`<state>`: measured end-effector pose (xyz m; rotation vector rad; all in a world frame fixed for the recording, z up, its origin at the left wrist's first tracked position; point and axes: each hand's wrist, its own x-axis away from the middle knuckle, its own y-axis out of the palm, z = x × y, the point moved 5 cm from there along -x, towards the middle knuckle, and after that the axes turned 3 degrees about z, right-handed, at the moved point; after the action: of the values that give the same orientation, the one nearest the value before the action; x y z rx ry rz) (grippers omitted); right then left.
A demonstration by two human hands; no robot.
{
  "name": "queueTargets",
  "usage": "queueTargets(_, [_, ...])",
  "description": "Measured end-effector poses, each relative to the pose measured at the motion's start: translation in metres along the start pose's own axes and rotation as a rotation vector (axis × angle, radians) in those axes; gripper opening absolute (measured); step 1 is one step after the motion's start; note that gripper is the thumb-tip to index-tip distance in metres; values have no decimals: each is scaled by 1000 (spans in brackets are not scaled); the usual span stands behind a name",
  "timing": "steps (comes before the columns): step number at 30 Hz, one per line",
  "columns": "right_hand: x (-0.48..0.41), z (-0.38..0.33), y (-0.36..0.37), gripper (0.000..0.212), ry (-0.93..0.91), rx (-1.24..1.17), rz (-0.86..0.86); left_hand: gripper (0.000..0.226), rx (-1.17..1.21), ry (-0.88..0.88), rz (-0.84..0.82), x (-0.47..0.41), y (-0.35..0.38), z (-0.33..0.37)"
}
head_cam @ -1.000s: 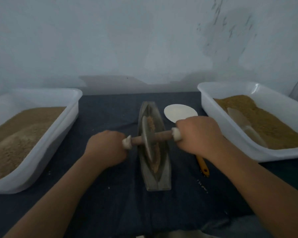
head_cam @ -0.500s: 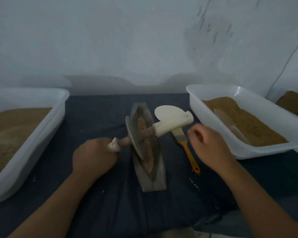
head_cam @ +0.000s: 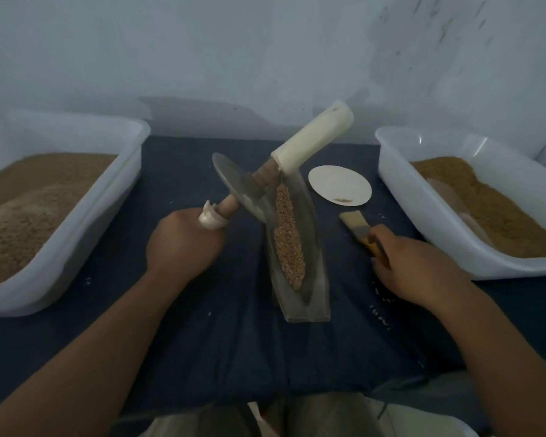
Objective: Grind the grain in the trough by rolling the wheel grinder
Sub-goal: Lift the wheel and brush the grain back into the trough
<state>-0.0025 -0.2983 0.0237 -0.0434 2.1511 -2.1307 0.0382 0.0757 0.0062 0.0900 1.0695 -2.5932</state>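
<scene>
Head view: left hand (head_cam: 183,244) grips the left handle of the wheel grinder (head_cam: 243,187). The grinder is tilted, right handle raised, disc at the far left rim of the trough (head_cam: 311,305). Grain (head_cam: 289,244) lies along the trough. Right hand (head_cam: 420,272) grips the brush (head_cam: 358,227) handle, right of the trough.

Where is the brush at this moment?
Head view: the brush is right of the trough, just nearer than the white disc, its handle held by the right hand.
</scene>
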Motion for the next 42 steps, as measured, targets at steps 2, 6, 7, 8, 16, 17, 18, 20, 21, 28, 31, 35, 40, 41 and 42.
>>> queueTargets(2, [2, -1, 4, 42, -73, -3, -29, 6, 10, -9, -14, 1, 0, 0])
queueTargets(6, [-3, 11, -4, 23, 31, -350, 14, 11, 31, -27, -5, 1, 0, -2])
queueTargets(7, [-4, 11, -10, 28, 73, -512, 67, 13, 43, -28, -5, 2, 1, -1])
queueTargets(8, [-4, 11, -15, 34, 100, -681, 119, 14, 56, -29, -13, 2, 1, 0])
queueTargets(16, [-21, -33, -66, 11, -99, -709, 625, 5, 177, -87, -22, 1, 2, -1])
queueTargets(17, [-30, -41, -69, 13, -90, -755, 636, 6, 190, -95, -21, 1, 2, -1])
queueTargets(18, [-42, -47, -70, 12, -68, -816, 610, 9, 206, -101, -18, 1, 2, -2])
queueTargets(20, [-67, -61, -64, 8, -34, -885, 522, 10, 231, -106, -13, 1, -1, -1])
queueTargets(21, [-78, -68, -60, 10, -32, -883, 497, 8, 237, -109, -9, 1, -1, -1])
queueTargets(28, [-111, -93, -30, 31, -73, -659, 289, 11, 222, -107, -22, 2, -2, -2])
queueTargets(31, [-106, -89, -40, 42, -109, -613, 332, 14, 206, -82, -33, 2, 0, -1])
queueTargets(35, [-107, -83, -60, 36, -85, -695, 509, 8, 208, -70, -34, 4, 1, 4])
queueTargets(40, [-113, -101, -40, 39, -111, -586, 280, 10, 178, -71, -36, 6, -1, 4])
queueTargets(41, [-110, -102, -38, 39, -138, -560, 240, 13, 170, -76, -31, 6, -2, 4])
queueTargets(42, [-105, -102, -40, 39, -163, -546, 223, 13, 166, -81, -30, 5, -2, 4])
